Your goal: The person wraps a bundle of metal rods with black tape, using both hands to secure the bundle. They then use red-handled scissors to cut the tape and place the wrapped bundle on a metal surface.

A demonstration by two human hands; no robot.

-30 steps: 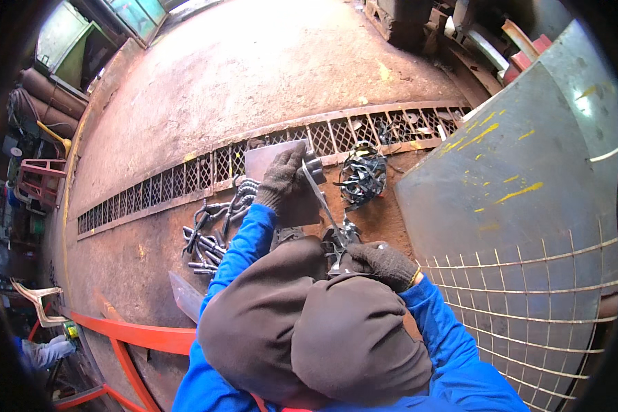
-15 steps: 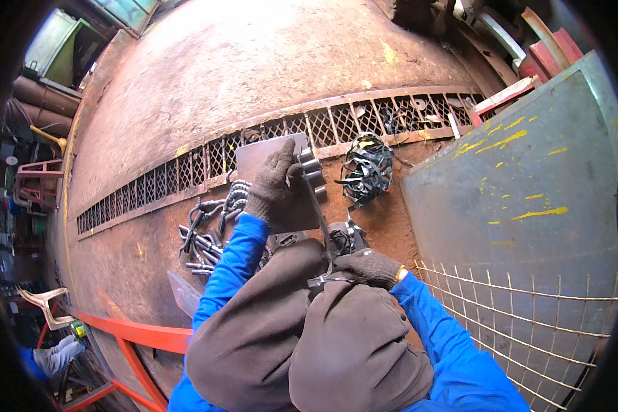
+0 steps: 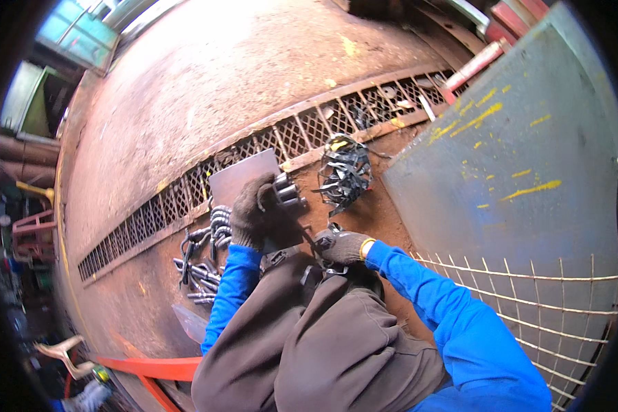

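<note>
My left hand (image 3: pixel 252 214), in a dark knitted glove, is closed over the near part of a flat grey metal plate (image 3: pixel 237 180). A dark strap (image 3: pixel 305 235) runs from its fingers to my right hand (image 3: pixel 345 248), which is gloved too and closed around the strap above my knees. Several short metal tubes (image 3: pixel 286 189) lie side by side at the plate's right edge. The strap's loose end (image 3: pixel 310 276) hangs over my trousers. My fingertips are partly hidden on both hands.
A tangled heap of black strapping (image 3: pixel 345 173) sits beyond my right hand. Bent metal rods (image 3: pixel 202 275) are piled at left. A floor grate (image 3: pixel 309 134) crosses ahead. A grey metal sheet (image 3: pixel 508 165) and wire mesh (image 3: pixel 529 295) stand at right, a red frame (image 3: pixel 151 367) at lower left.
My left hand has drawn back from the plate's upper part and curled closed. My right hand has moved forward and closer to it with the strap. The whole view has shifted.
</note>
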